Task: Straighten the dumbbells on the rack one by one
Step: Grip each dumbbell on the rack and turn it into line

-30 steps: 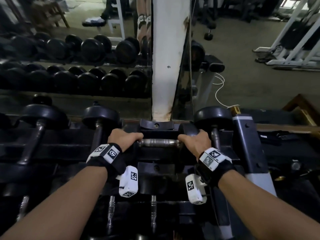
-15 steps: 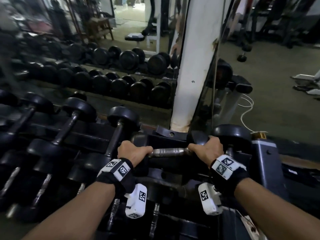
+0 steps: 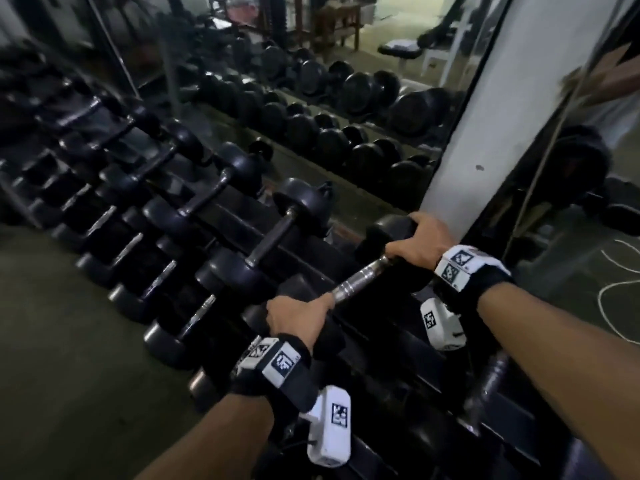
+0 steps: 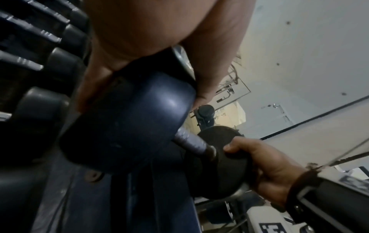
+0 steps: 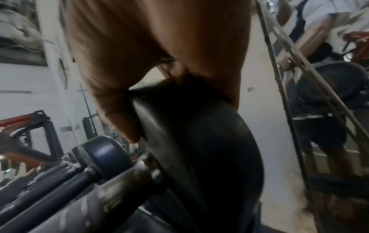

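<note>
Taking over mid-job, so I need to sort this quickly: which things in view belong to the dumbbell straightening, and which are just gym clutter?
Part of the job:
- held dumbbell, left hand and right hand gripping its two heads
- neighbouring dumbbell beside it
- rack under them

Just lying about:
- white pillar
- white cable on the floor
- wooden stool far back

a gym, shown by racked dumbbells (image 3: 284, 233), a wall mirror (image 3: 311, 98) & a bench (image 3: 401, 50) reflected.

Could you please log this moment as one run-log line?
left hand grips near head | right hand grips far head | dumbbell held over rack
</note>
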Tool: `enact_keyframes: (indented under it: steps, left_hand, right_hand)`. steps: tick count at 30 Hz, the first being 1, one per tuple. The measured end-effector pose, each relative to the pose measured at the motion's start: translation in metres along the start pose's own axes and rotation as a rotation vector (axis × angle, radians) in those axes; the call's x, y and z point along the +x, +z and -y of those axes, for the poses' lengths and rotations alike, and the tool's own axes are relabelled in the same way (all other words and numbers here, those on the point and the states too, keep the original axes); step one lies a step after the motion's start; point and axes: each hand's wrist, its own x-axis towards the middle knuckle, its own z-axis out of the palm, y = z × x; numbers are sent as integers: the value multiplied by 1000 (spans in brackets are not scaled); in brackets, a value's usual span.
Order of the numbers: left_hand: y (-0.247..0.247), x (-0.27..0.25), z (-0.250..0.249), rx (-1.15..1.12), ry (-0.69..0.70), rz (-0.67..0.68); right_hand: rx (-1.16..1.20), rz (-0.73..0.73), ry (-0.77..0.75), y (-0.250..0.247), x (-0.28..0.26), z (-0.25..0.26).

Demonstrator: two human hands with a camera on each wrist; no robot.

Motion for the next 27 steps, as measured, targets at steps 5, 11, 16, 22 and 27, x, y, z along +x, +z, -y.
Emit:
enact_keyframes:
  steps: [5,11,16,22,27]
  left_hand:
    - [-3,5,-33,-320,-57,28]
    - [-3,-5,-28,-309,-78,121]
    - [12,-40,17,-360,-168,116]
    - [8,-39,29,-299,-154,122]
    - [6,-30,28,-272,-163,150]
  right_hand:
    - [-19,76,-46,0,32,0]
    - [-92,132,-113,1,44,-1]
    - [-216,192,-168,8,32,7]
    - [-299,165,-149,11,21,12]
    - [-280,150,-154,14,21,13]
